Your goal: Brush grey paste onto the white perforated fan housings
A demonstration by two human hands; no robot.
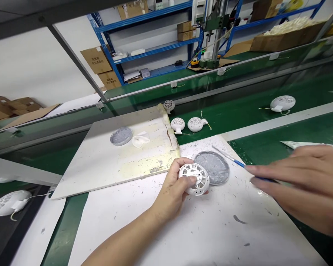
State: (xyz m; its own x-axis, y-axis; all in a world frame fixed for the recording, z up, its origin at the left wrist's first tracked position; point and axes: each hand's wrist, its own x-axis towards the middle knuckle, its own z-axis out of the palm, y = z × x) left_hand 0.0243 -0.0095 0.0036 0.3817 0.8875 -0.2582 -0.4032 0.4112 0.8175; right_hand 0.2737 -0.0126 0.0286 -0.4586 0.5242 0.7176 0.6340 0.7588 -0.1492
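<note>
Right now, a round white plastic housing (194, 180) with a latticed, vented shell sits gripped in the left hand (170, 190), its fingers curled over the rim and the forearm reaching in from the lower edge. The housing is held just above a white-covered surface (211, 236), beside a round dish of grey paste (212, 167). Coming in from the side, the right hand (296, 188) pinches a thin blue-handled brush (238, 162) between its fingers, well apart from the housing, with the brush's far end extending past the dish.
</note>
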